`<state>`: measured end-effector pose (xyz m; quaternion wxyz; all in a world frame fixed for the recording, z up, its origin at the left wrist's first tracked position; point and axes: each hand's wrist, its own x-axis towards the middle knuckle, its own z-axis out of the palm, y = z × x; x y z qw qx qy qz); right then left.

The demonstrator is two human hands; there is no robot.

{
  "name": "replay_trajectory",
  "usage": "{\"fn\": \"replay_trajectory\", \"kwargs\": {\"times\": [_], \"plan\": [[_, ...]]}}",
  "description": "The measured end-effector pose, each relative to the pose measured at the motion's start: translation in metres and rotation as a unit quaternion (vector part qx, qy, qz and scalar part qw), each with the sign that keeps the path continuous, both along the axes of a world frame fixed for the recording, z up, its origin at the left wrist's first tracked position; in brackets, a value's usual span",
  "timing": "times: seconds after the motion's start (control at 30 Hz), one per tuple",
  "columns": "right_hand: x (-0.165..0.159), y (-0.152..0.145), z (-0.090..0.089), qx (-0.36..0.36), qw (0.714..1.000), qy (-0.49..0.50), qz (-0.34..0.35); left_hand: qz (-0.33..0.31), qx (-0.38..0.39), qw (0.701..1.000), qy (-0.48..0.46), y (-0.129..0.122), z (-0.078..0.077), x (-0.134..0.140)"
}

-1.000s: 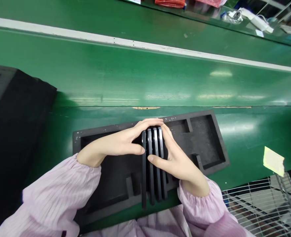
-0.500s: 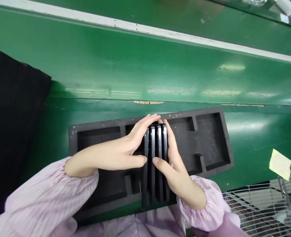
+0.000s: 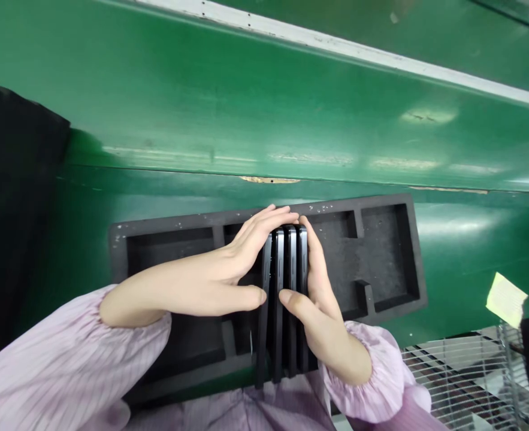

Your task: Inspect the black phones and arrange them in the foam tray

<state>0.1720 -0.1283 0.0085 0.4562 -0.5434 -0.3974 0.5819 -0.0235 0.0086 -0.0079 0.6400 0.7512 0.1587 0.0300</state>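
Several dark smartphones (image 3: 292, 287) stand on edge side by side, their side buttons facing up. My left hand (image 3: 241, 263) presses from the left, its thumb on the leftmost phone (image 3: 265, 323) and its fingers reaching over the phones' far ends. My right hand (image 3: 313, 299) wraps the other phones from the right, its thumb lying across their edges. A narrow gap separates the leftmost phone from the rest near the thumbs. Beneath the hands lies a black foam tray (image 3: 174, 224) with recessed compartments, partly hidden by my arms and the phones.
The green bench (image 3: 201, 120) has a white strip (image 3: 318, 45) along its back. A large black object (image 3: 12, 209) stands at the left. To the lower right are a wire rack (image 3: 453, 377) and a yellow paper note (image 3: 507, 299).
The view has shifted slightly, so the bench and tray sit a little differently in it. Both hands keep nearly the same hold on the phones.
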Motion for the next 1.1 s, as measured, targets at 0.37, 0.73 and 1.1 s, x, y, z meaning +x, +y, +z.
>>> {"fn": "replay_trajectory", "kwargs": {"times": [0.37,0.73,1.1], "plan": [[0.005,0.006,-0.003,-0.005,0.995,0.094,-0.021,0.019,-0.011,1.0,0.013,0.002,0.005,0.004],[0.013,0.01,0.002,-0.027,0.997,0.075,-0.016,0.082,-0.006,0.996,-0.043,0.003,-0.003,0.004],[0.019,0.013,0.001,-0.017,0.994,0.108,0.002,0.095,-0.016,0.995,-0.039,0.002,-0.002,0.005]]}}
